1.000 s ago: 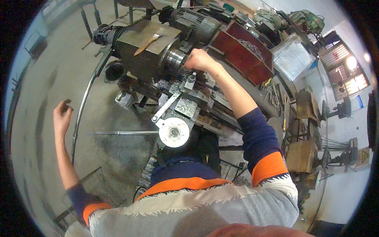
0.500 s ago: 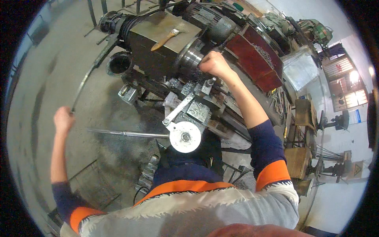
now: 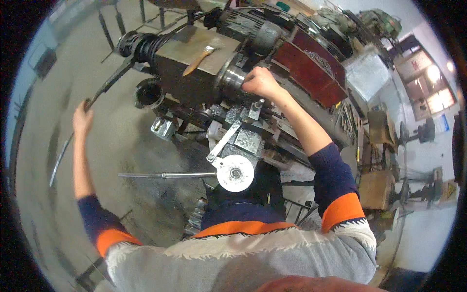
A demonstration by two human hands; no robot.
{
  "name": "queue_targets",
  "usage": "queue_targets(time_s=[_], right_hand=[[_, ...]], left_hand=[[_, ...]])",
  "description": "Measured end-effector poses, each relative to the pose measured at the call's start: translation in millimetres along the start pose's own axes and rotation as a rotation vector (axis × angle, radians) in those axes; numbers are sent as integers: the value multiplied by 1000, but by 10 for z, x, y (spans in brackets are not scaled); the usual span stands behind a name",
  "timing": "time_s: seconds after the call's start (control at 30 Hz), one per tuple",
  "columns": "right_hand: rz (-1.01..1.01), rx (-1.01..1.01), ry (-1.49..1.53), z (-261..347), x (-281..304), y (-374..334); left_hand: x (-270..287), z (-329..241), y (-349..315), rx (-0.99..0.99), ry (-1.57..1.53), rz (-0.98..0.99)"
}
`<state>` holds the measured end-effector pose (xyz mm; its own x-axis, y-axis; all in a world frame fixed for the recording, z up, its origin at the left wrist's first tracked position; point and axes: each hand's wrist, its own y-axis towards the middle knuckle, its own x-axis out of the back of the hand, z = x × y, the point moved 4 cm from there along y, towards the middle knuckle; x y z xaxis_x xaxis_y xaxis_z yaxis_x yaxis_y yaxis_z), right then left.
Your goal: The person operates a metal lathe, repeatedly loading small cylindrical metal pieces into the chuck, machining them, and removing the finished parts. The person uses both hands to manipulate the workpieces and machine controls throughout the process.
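Observation:
My left hand (image 3: pixel 83 119) is closed around a long metal lever (image 3: pixel 108 83) that slants down from the left end of a lathe; the lever's thin lower end sticks out below the fist. My right hand (image 3: pixel 263 83) is curled at the front face of the shiny round chuck (image 3: pixel 233 78). Its fingers are bent inward, and whatever they grip is hidden. Under my right forearm lies the oily tool slide with a tool post (image 3: pixel 256 108). Nearer to me are a flat crank arm (image 3: pixel 225 140) and a round white handwheel disc (image 3: pixel 235 173).
A wooden-handled brush (image 3: pixel 197 63) lies on the headstock cover (image 3: pixel 181 47). A steel bar (image 3: pixel 165 175) juts left from the handwheel. Behind the chuck stands a dark red tray (image 3: pixel 311 70) with metal bits. Other machines (image 3: pixel 418 187) line the right wall.
My left hand has moved up and now grips the lever higher, with its end showing below. My right hand stays at the chuck. The whole view has shifted slightly.

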<state>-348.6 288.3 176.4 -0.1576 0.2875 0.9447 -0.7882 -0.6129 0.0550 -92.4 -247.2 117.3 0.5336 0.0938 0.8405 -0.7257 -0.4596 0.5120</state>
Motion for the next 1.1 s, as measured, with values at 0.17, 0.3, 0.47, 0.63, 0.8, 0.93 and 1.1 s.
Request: queue_targets(time_s=[0.17, 0.3, 0.47, 0.63, 0.8, 0.93, 1.1], right_hand=[[-112, 25, 187, 43, 457, -431], [-287, 14, 196, -637, 882, -1305], [-332, -459, 172, -1579, 924, -2707], [-507, -675, 49, -2444, 906, -4085], [-232, -1087, -343, -3078, 964, -5260], [60, -1375, -245, -3722, 647, -6252], [185, -1326, -534, -4253, 366, -6887]], left_hand=[[-1452, -774, -609, 27, -267, 571], [-2017, -1698, -1141, 10, -58, 784], [-1842, -1840, -846, -477, 354, 754], [-1678, -1578, -977, -248, 187, 672], [-799, -1101, -1214, -98, -11, 670], [-150, -864, -1639, 322, -350, 747], [-43, -976, -2104, 605, -501, 523]])
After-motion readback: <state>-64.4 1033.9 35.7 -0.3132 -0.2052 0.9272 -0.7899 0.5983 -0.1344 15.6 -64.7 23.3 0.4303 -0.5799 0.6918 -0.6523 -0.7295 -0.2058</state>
